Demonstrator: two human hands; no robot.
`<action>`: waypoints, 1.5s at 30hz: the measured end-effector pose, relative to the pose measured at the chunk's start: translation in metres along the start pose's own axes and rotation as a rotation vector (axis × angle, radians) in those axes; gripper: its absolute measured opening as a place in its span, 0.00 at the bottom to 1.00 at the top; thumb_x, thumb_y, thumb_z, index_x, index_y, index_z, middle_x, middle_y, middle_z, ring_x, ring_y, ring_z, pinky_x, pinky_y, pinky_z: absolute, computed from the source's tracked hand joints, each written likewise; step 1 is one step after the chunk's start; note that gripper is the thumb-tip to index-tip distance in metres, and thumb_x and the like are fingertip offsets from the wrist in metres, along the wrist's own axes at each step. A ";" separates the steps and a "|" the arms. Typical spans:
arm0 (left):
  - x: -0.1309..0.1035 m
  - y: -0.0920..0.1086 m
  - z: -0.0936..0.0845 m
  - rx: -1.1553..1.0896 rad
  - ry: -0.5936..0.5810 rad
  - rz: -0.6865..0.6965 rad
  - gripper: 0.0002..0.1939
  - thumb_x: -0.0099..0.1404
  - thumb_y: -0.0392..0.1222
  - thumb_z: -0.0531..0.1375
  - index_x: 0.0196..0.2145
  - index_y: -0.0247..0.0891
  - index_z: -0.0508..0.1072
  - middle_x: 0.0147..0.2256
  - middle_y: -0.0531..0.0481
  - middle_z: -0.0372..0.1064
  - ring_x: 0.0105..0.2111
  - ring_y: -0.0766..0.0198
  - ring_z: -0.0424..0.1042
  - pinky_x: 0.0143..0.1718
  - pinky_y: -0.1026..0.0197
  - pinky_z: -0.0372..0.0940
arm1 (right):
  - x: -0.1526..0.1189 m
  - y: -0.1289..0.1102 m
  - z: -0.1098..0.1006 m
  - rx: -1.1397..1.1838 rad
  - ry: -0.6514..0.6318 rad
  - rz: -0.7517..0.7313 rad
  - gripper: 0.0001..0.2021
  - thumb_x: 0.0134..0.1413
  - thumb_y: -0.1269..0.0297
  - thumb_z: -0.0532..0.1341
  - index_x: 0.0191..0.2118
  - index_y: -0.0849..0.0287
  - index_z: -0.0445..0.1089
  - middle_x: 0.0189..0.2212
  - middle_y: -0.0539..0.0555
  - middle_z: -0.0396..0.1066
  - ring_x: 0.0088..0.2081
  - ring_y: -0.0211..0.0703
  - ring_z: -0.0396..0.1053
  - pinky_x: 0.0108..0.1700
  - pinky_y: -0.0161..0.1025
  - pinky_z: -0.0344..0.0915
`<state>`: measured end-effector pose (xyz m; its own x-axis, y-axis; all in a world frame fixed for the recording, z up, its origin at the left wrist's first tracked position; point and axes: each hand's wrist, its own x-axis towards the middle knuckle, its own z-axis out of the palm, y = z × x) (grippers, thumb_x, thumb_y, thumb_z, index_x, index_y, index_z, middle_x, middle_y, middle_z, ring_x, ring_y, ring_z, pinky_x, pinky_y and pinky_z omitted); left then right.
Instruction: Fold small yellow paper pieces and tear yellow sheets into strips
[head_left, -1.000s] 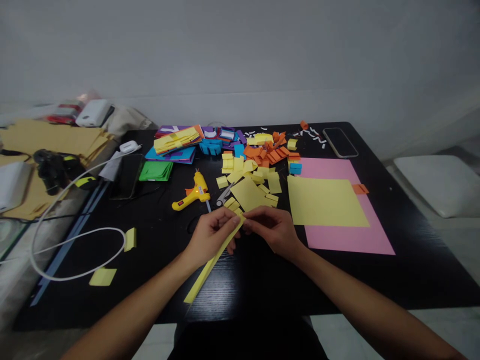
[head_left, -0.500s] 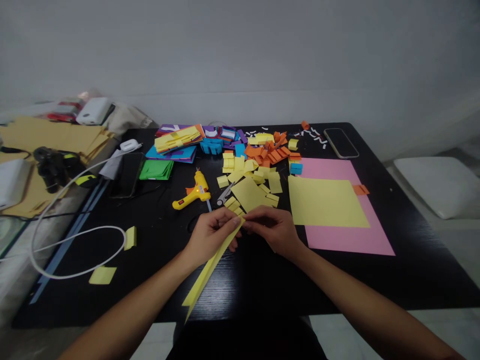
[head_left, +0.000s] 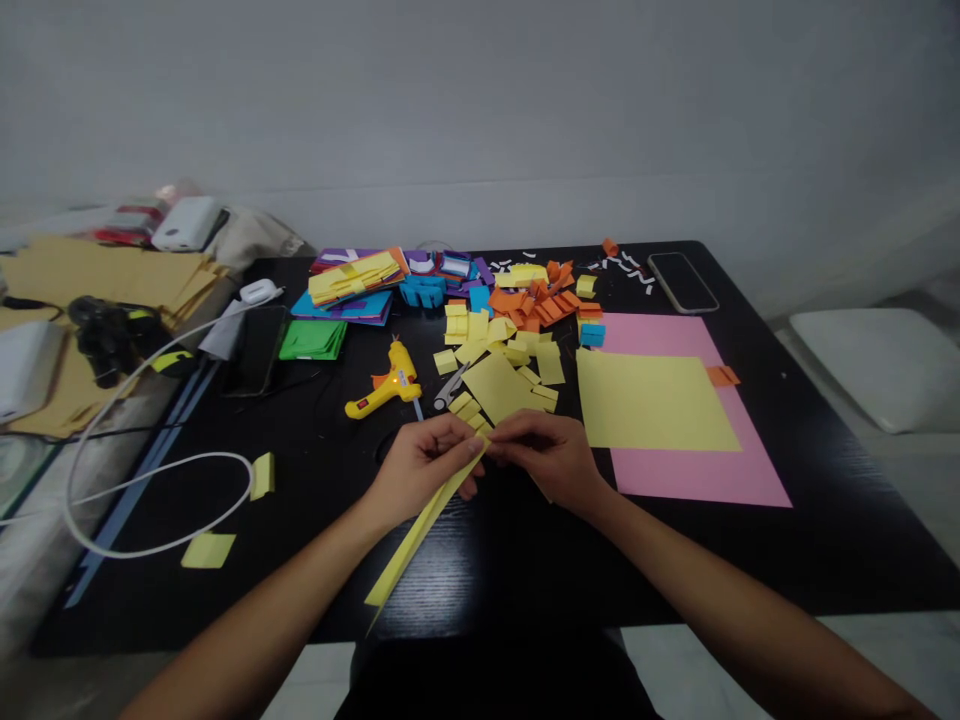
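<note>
A long folded yellow paper strip (head_left: pixel 421 537) slants from my hands down toward the table's front edge. My left hand (head_left: pixel 427 465) is closed on it, thumb pressed on top close to its upper end. Fingertips of my right hand (head_left: pixel 547 452) pinch the same end of the strip, touching the left fingertips. Just beyond the hands lie a yellow paper square (head_left: pixel 501 388), small folded yellow pieces (head_left: pixel 465 407) and scissors (head_left: pixel 448 388), partly covered by paper. A yellow glue gun (head_left: pixel 390 382) rests on its side beyond my left hand.
Yellow (head_left: pixel 660 400) and pink sheets (head_left: pixel 705 480) lie at right, a phone (head_left: pixel 681 283) behind them. Orange folded pieces (head_left: pixel 536 303) and stacked coloured paper (head_left: pixel 356 280) fill the back. A white cable (head_left: pixel 161 550) loops at left near another phone (head_left: pixel 256 350).
Both hands stay almost in place, still pinching the strip's upper end. The strip's lower tail has drawn together a little and shifted slightly. Nothing else on the table has moved.
</note>
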<state>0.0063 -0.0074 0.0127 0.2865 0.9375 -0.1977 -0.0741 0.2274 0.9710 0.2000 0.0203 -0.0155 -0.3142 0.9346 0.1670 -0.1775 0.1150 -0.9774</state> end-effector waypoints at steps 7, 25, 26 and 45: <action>0.001 0.001 -0.001 -0.011 -0.022 -0.026 0.18 0.64 0.53 0.69 0.32 0.33 0.74 0.25 0.51 0.76 0.19 0.68 0.76 0.20 0.69 0.70 | 0.000 -0.001 0.000 -0.011 -0.008 0.005 0.04 0.50 0.64 0.76 0.32 0.53 0.83 0.29 0.51 0.79 0.27 0.38 0.74 0.31 0.36 0.73; 0.003 0.000 -0.003 -0.043 -0.034 -0.073 0.20 0.62 0.55 0.70 0.32 0.33 0.74 0.24 0.50 0.76 0.19 0.66 0.76 0.21 0.68 0.71 | 0.000 0.002 -0.002 -0.035 -0.026 0.003 0.03 0.51 0.64 0.75 0.33 0.52 0.83 0.30 0.51 0.80 0.28 0.38 0.74 0.32 0.36 0.72; 0.003 0.000 -0.002 -0.046 -0.032 -0.072 0.21 0.61 0.55 0.70 0.32 0.33 0.74 0.24 0.50 0.76 0.19 0.66 0.76 0.21 0.68 0.71 | 0.000 0.002 -0.002 -0.039 -0.026 0.003 0.03 0.51 0.64 0.75 0.33 0.52 0.83 0.30 0.51 0.80 0.28 0.38 0.74 0.32 0.36 0.71; 0.002 0.001 0.004 0.008 0.015 0.017 0.18 0.63 0.53 0.69 0.30 0.34 0.74 0.25 0.50 0.77 0.20 0.66 0.76 0.23 0.67 0.71 | 0.000 -0.007 0.000 0.029 -0.125 0.184 0.14 0.57 0.53 0.70 0.32 0.59 0.74 0.24 0.49 0.74 0.26 0.38 0.72 0.31 0.35 0.69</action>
<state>0.0110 -0.0066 0.0137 0.2713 0.9449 -0.1831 -0.0715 0.2095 0.9752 0.2011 0.0197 -0.0087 -0.4562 0.8899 0.0023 -0.1328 -0.0655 -0.9890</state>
